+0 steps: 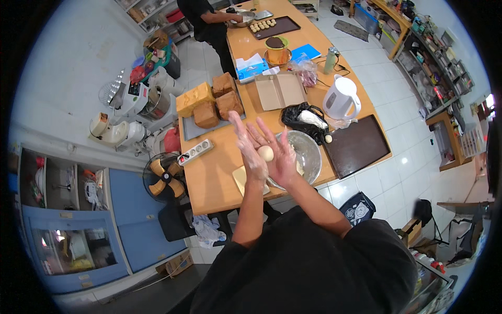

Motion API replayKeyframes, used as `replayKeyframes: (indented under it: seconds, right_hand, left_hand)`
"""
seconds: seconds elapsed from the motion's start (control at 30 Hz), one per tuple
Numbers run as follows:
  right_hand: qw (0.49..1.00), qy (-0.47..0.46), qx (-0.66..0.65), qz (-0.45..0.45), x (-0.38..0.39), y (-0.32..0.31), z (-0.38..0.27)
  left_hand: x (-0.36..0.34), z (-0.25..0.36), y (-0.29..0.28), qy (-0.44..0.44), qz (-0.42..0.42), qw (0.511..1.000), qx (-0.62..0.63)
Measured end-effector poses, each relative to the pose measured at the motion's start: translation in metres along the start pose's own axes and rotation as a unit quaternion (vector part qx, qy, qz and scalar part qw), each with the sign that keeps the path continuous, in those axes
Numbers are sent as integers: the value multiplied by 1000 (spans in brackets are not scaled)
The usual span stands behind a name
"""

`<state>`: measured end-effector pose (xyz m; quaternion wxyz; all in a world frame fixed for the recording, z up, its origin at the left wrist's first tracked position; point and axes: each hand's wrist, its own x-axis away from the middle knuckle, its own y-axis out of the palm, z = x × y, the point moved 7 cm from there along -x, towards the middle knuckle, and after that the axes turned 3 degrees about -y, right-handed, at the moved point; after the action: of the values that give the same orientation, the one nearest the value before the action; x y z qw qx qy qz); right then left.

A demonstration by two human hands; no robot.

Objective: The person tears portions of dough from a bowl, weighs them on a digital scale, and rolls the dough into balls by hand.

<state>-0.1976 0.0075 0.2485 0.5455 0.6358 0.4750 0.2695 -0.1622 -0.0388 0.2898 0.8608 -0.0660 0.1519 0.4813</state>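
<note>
A small, smooth, pale dough ball (265, 153) rests against the palm of my right hand (284, 162), whose fingers are spread and dusted with flour. My left hand (251, 155) stands edge-on right beside the ball, its floury fingers straight; I cannot tell whether its palm touches the ball. Both hands are raised above the near edge of the wooden table (212, 178). Partly hidden behind my right hand is a wide metal bowl (309, 157) with some pale stuff inside. A cream, flat rectangular piece (240, 178) lies below my left hand.
Right of the bowl lie a dark baking tray (361, 146), another dough ball (328, 138), a black plastic bag (298, 116) and a white kettle (341, 98). Brown loaves (228, 103) and a power strip (196, 152) are left. A person (209, 26) works at the far end beside a tray (282, 25) of dough balls.
</note>
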Motion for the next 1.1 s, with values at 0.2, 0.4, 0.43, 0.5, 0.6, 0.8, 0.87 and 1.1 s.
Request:
replayKeyframes:
  seconds: [0.2,0.4,0.43,0.5,0.6,0.8,0.87,1.1]
  right_hand:
    - [996,16,-89,-10,-6,1,-11]
    - [985,27,-168,10,-2,-1,-5]
    - [985,29,-170,8,-3,-1,-4]
    - [984,34,-173,6,-3,0,2]
    - [986,45,-159,-17,-3,-6,10]
    - [980,86,178,-10,11,-2,26]
    - [990,76,122,-5,12,-4,27]
    - [993,74,68,57,12,-30,29]
  left_hand:
    - [28,4,11,10,5,980,196]
    - [36,9,-7,38,99,984,147]
    - [37,2,-11,16,114,986,117]
    - [41,-10,-16,-5,133,987,85]
    - [43,-21,-8,-40,106,990,87]
    - [15,6,-18,81,40,969,-230]
    - [10,3,-27,74,59,948,-305]
    - [42,9,4,122,-17,957,-262]
